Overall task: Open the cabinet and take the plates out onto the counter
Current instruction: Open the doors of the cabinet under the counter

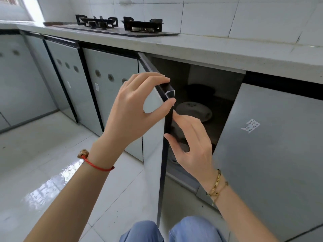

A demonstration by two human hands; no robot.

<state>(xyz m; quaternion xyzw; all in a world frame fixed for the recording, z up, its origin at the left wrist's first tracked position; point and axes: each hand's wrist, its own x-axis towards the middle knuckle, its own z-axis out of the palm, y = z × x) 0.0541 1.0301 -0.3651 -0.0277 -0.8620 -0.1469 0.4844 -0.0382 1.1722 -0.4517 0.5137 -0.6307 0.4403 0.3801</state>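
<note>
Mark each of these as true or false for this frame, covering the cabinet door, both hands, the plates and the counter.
1. The cabinet door is swung open. True.
2. The left hand pinches the door's top corner. True.
3. The right hand holds a plate. False: it is open at the door's edge, holding nothing.
4. White plates still sit inside the cabinet. True.
5. Plates already lie on the counter. False: only the gas stove shows on it.
</note>
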